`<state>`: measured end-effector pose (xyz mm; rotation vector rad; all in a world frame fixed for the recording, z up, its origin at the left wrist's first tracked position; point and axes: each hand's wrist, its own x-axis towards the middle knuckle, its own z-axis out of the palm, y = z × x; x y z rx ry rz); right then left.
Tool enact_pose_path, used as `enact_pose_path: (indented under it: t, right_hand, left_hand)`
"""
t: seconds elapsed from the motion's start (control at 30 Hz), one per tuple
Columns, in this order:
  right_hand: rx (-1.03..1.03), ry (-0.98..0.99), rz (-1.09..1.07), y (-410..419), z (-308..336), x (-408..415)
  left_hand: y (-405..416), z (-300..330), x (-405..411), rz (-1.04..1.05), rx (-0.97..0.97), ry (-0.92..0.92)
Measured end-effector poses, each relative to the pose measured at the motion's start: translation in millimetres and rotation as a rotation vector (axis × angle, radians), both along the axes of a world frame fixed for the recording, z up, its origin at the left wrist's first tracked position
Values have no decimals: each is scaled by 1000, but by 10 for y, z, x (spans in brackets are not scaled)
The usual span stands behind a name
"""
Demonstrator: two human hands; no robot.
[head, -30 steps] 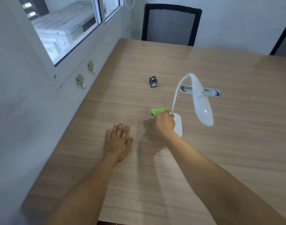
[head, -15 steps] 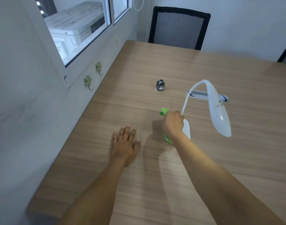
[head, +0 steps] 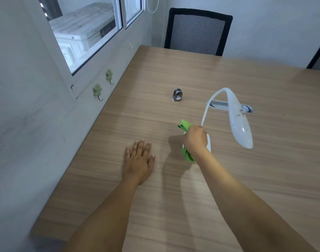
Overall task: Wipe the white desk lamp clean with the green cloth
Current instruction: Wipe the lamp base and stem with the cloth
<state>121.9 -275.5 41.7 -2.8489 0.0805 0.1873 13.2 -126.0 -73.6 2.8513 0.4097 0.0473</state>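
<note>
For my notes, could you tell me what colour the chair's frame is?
Black, around a grey striped mesh back; the chair shows clearly in the head view.

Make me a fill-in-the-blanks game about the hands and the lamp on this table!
1. The right hand holds a cloth whose colour is ____.
2. The left hand lies flat and open on the ____.
3. The lamp is coloured ____.
4. Behind the far edge of the table stands a black ____.

Missing words: green; table; white; chair
</note>
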Motion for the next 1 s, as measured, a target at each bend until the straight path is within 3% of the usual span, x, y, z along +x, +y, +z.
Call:
enact_pose_path:
  t: [0.33, 0.5, 0.67, 0.83, 1.0]
  right_hand:
    - [244, 29, 134, -114, 144, -251]
    - [92, -34, 157, -794, 114, -251]
    - [-15, -119, 352, -1130, -149, -299]
    - [-98, -86, 531, -1368, -250, -483]
    - [-88, -186, 401, -1504, -81, -347]
  left_hand:
    - [34, -4, 29, -13, 0, 89]
    - [-169, 164, 239, -83, -85, 30]
    - [-676, 416, 510, -350, -92, -57]
    - [-904, 438, 621, -394, -84, 38]
    - [-883, 450, 625, -388, -57, 87]
